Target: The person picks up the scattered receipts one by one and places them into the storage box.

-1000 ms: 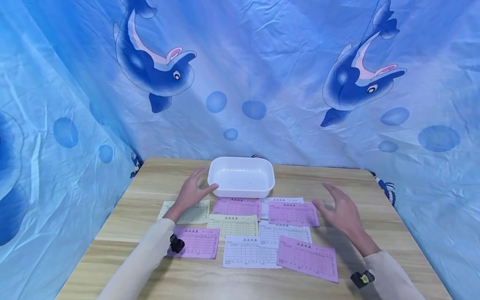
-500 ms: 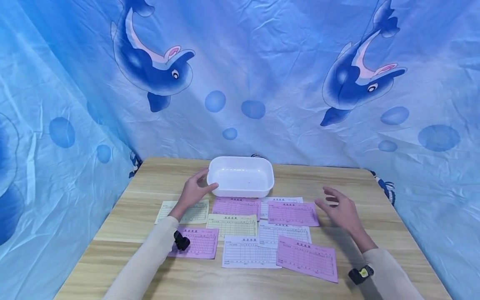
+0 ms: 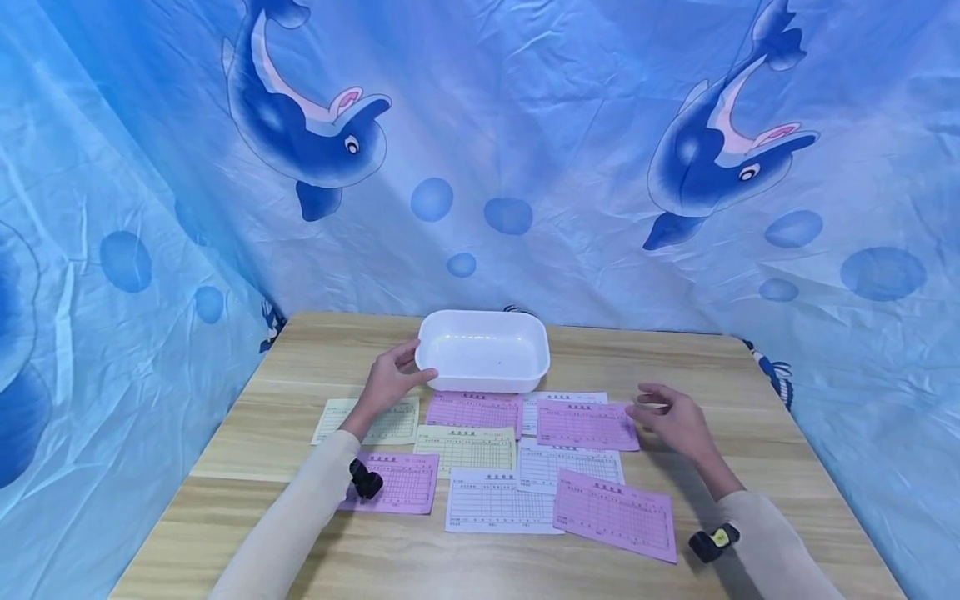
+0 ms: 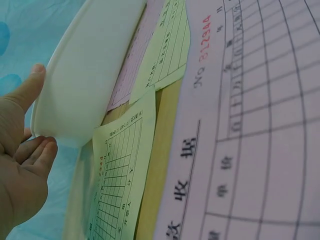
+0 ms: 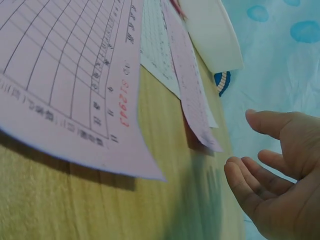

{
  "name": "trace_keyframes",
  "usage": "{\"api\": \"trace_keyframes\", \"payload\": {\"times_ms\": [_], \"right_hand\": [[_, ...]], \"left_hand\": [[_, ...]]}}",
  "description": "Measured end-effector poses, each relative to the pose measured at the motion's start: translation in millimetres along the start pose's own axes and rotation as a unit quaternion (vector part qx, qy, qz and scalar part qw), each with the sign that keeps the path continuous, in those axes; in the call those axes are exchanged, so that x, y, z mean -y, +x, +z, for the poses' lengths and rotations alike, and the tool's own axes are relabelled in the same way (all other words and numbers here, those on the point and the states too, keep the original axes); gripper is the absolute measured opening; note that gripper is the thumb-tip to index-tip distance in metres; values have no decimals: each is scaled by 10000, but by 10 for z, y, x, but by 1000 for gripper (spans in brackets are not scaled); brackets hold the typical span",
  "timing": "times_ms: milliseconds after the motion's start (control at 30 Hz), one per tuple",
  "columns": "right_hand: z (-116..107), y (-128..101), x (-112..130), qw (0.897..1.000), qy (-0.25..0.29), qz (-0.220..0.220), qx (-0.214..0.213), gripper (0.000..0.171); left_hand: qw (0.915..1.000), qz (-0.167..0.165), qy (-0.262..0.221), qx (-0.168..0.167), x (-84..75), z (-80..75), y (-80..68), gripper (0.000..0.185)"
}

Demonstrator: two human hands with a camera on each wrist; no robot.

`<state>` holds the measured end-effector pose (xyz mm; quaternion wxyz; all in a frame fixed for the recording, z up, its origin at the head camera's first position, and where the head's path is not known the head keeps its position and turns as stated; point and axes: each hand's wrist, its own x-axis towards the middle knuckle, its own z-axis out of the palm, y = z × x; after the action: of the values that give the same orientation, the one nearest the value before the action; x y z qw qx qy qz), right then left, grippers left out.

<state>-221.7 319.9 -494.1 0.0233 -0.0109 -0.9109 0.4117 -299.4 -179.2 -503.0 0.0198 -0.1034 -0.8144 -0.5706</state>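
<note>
- The left hand [image 3: 386, 385] sits at the left end of the white tray [image 3: 483, 360], just above the middle of the head view. The thumb lies on the rim and the fingers curl at the wall, so it grips the tray only lightly. From the left wrist view, the thumb [image 4: 27, 90] is on the edge and the fingers lie below it. A grip this shallow could slip if the tray is lifted or tugged.
- The right hand [image 3: 675, 419] hovers just right of the upper pink slip [image 3: 586, 426], right of centre. Its fingers are loosely bent and hold nothing. A quick sweep from here could push that slip instead of picking it up.
- The slips overlap. The lower pink slip [image 3: 615, 514] covers part of a white slip [image 3: 498, 504], so lifting one could drag its neighbour out of place.
- The tray's near wall stands just beside the top row of paper. Sliding it toward the bottom of the frame could crumple the pink slip [image 3: 474, 412] below it.
- The left sleeve and wrist camera [image 3: 365, 482] lie over another pink slip [image 3: 397, 483] and could shift it.
</note>
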Motion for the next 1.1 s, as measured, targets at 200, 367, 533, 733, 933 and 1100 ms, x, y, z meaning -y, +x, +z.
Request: {"api": "trace_keyframes", "payload": {"times_ms": [200,367,533,733,933,1100], "right_hand": [[53,30,-39,9996,-158,216,120,64],[101,51,-76,9986,-255,425,173,62],[144,79,-93,9982,-327,480,168,62],[195,76,-78,9960,-208,807,312,62],[218,76,-54,9968,-359,656,273,53],[211,82,-54,9983,-423,316,253,43]], "left_hand": [[9995,-197,-236,-19,16,4,13,86],[9989,-199,-423,-53,24,10,24,84],[9983,-198,-551,-69,44,13,25,81],[9973,-206,-701,-65,53,16,18,80],[9970,-246,-723,-119,47,18,17,79],[9974,-231,-676,-108,44,12,14,80]]}}
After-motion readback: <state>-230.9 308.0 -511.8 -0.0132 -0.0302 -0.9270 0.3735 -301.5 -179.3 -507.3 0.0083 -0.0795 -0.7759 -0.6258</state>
